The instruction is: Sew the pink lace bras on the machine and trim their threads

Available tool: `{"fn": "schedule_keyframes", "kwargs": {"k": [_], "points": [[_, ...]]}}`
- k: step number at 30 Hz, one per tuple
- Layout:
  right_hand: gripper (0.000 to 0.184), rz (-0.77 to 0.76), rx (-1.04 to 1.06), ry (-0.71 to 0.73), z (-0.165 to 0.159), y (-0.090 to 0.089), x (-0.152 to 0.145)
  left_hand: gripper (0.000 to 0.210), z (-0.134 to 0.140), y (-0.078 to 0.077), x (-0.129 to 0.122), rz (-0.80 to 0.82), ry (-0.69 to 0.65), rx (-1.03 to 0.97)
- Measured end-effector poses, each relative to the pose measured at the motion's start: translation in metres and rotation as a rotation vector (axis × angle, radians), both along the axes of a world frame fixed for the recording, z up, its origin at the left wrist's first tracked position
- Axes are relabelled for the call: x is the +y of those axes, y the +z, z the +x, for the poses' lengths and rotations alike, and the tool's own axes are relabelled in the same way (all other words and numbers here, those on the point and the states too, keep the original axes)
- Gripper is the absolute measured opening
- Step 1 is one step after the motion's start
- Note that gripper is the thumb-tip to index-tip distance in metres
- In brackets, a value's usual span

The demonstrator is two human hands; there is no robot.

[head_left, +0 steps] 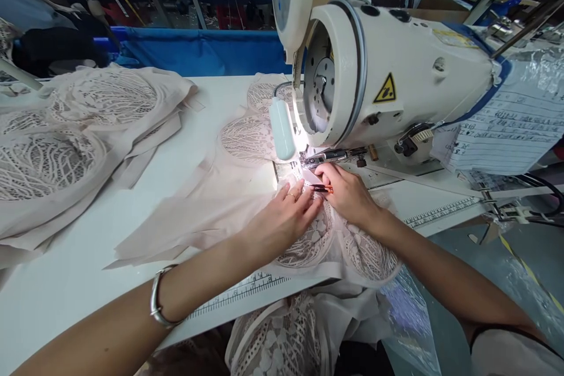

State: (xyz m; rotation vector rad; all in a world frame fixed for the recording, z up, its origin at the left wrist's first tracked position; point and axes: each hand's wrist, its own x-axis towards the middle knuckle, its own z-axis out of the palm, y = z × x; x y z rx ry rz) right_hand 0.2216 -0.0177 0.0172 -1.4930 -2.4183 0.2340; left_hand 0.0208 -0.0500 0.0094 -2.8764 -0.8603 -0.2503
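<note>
My left hand (pixel 286 217) lies with fingers spread on a pale pink lace bra (pixel 308 247), close below the lit needle area of a white sewing machine (pixel 396 70). Small thread snips (pixel 324 188) with dark blades and an orange part are tucked in my closed right hand (pixel 350 195). The thumb and index finger of that hand are at the fabric edge beside the presser foot. Part of the bra hangs over the table's front edge, and more lace cups spread out behind the needle. Fingertips partly hide the stitching spot.
A pile of lace bras (pixel 88 129) sits on the white table (pixel 66 299) at left. A small lamp (pixel 282 129) hangs beside the needle. Handwritten paper (pixel 506 123) covers the machine's right side. A printed ruler (pixel 247 291) runs along the front edge. More lace garments (pixel 282 335) lie below.
</note>
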Motion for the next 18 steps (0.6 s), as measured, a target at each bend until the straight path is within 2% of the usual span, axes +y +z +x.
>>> {"fn": "schedule_keyframes", "kwargs": {"k": [4,9,13,16,18], "points": [[0.033,0.098,0.051,0.134,0.005,-0.003,-0.003,0.042,-0.006,-0.001,0.003,-0.133,0.028,-0.075],[0.035,0.106,-0.035,0.121,-0.002,-0.005,0.001,0.035,-0.016,-0.003,0.023,-0.161,-0.013,-0.215],[0.026,0.143,-0.055,0.112,-0.011,-0.004,0.009,0.040,-0.024,-0.002,0.035,-0.166,-0.055,-0.304],[0.024,0.154,-0.089,0.106,-0.016,-0.002,0.015,0.049,-0.030,0.002,0.041,-0.205,-0.052,-0.292],[0.023,0.125,-0.098,0.104,-0.016,0.002,0.015,0.044,-0.032,0.006,0.041,-0.236,-0.035,-0.254]]}}
